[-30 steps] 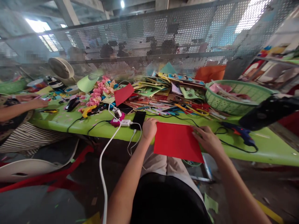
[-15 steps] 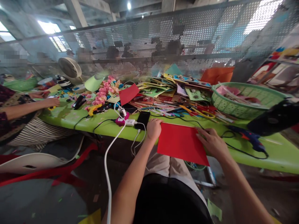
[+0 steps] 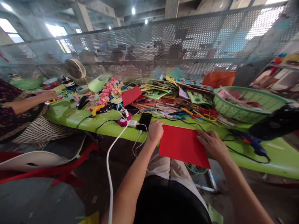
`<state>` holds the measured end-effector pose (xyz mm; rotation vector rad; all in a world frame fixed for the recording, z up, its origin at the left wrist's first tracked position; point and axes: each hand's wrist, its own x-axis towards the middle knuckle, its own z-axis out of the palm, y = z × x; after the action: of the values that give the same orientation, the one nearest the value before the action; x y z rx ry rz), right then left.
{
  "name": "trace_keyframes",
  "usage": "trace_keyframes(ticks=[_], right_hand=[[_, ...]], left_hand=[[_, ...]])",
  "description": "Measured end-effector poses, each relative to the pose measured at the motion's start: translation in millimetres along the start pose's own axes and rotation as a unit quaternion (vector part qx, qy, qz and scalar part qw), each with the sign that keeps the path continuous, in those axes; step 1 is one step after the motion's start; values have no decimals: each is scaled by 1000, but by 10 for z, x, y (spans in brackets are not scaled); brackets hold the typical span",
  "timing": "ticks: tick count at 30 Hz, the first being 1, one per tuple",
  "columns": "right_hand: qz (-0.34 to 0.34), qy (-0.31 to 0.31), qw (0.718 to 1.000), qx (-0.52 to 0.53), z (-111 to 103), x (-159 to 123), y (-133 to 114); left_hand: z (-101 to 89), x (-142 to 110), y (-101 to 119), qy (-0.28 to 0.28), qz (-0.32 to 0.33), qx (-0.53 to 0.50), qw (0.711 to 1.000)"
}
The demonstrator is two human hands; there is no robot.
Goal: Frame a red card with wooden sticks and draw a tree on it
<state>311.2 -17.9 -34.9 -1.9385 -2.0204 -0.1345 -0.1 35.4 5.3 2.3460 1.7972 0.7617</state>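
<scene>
A red sheet of paper (image 3: 183, 145) lies over the front edge of the green-topped table, its near part hanging over my lap. Its far edge has a thin pale strip, perhaps a fold or backing. My left hand (image 3: 155, 132) is closed on the sheet's upper left corner, fingers curled. At the upper right edge, my right hand (image 3: 214, 144) grips the paper, thumb side toward me and fingertips on its border. A black phone (image 3: 144, 119) sits just beyond my left hand. To the right of my right hand lies a blue glue gun (image 3: 253, 141) with its cord.
Beside the phone is a pink power strip (image 3: 123, 119) with white cables hanging off the edge. Piled cards (image 3: 168, 90), pens and a green basket (image 3: 252, 102) line the back. At left, a co-worker's arm (image 3: 28, 102) reaches over the table near a fan (image 3: 76, 69).
The view has shifted slightly, so everything sits a little lower and to the right. Both hands keep their places on the red paper. The co-worker's hand at left has moved a little.
</scene>
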Motion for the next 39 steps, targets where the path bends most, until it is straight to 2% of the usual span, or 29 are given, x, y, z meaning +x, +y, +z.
trace_keyframes(ticks=[8,19,35,39], right_hand=[[4,13,1000,-4,-81,-45,-75],[15,16,999,-25,-54,-9,-123],[-3,29,999,-30,-78,-64,-125],[-6,32,999,-27,-72,-72,-122]], left_hand=[[-16,-2,4,4,16,-7,1000],[26,-12,-8,4,24,-4,1000],[20,23,-13,17,-14,-8,1000],[16,57,18,10,-5,-5,1000]])
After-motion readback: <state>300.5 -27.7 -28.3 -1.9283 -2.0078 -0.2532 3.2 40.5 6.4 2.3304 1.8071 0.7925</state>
